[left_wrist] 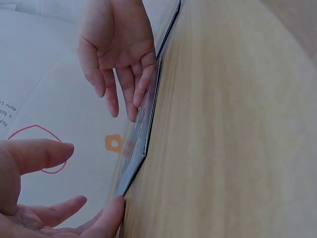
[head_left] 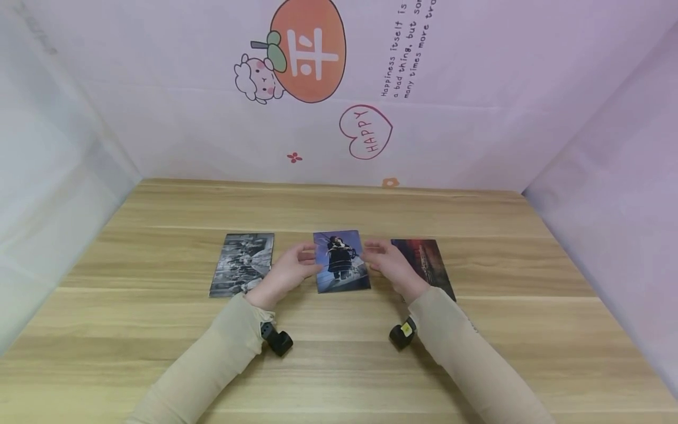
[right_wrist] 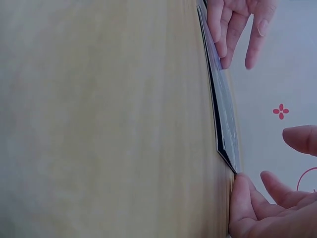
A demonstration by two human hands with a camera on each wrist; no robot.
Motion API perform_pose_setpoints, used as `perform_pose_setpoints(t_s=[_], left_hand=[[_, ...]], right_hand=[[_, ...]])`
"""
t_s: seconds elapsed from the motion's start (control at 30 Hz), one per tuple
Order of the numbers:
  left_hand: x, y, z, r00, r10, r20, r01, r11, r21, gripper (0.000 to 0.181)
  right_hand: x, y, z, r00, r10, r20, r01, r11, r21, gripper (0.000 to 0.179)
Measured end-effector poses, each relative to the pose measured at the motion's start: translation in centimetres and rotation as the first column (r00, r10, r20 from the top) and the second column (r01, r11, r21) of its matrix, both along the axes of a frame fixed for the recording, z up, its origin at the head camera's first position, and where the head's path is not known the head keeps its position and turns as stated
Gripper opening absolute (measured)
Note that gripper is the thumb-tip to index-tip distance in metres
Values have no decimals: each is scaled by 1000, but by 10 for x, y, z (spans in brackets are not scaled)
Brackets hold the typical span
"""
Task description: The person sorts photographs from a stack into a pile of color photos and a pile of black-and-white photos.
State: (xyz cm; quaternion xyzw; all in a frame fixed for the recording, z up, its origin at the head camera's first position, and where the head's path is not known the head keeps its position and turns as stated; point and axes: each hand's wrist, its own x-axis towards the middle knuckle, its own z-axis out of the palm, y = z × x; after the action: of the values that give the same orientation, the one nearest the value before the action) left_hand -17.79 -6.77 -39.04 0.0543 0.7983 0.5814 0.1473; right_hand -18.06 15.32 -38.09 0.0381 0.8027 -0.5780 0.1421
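Note:
Three flat picture cards lie in a row on the wooden table (head_left: 339,365). In the middle is a blue-purple card (head_left: 343,277) showing a dark-clothed figure. My left hand (head_left: 288,270) is at its left edge, fingers loosely bent and thumb apart. At the opposite edge my right hand (head_left: 393,266) is held the same way. Both wrist views show fingertips touching or very near the card's edges, with neither thumb pinching it. The grey card (head_left: 238,262) lies left, partly behind my left hand. My right hand and wrist partly cover the dark red card (head_left: 431,262).
A white printed cloth (head_left: 450,135) stands behind the table, with white cloth sides left and right. A black wrist camera (head_left: 281,343) hangs under my left sleeve, and another camera (head_left: 401,335) under the right.

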Motion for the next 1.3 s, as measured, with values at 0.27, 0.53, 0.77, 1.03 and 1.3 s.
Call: perform_pose_setpoints(t_s=[0.27,0.53,0.77,1.03,1.3], left_hand=[[0,0,1,999,26,23,-27,999,45,58],[-1,0,-2,998,52,25,-55,992,113,58],[0,2,-1,996,78,43,-85,978,193,57],[4,8,-1,992,127,2,-126,985,119,50],[13,19,1,995,86,43,-91,986,138,56]], right_hand=[[2,-1,0,999,-41,-2,40,997,-70,48],[1,-2,3,993,-120,15,121,982,-144,46],[-1,-2,1,984,-178,14,178,975,-129,45],[2,1,1,989,-151,-2,151,987,-60,43],[12,20,7,996,-92,1,92,996,-7,48]])
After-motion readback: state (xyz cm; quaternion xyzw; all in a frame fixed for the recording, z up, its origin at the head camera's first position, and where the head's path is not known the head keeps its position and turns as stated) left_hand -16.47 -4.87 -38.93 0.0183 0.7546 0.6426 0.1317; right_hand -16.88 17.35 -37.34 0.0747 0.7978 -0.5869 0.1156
